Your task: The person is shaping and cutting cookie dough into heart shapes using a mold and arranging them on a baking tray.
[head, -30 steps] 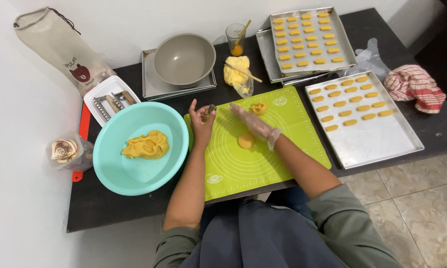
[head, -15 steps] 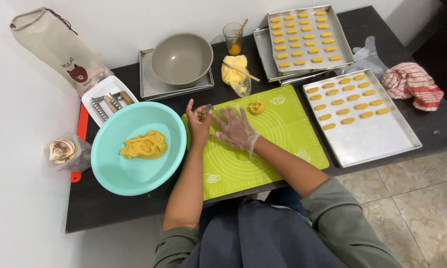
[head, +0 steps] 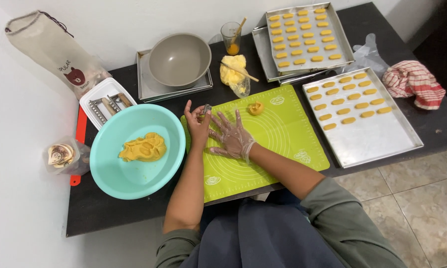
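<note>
Since a moment earlier, my gloved right hand [head: 232,135] slid left, spread flat on the green mat [head: 278,139]; my left hand [head: 197,123] pinched a small metal cutter [head: 207,108]. Even pressure seemed wise.

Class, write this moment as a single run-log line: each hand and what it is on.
left hand: holds small metal cutter | right hand: gloved, flat on green mat | dough piece: apart on mat
</note>
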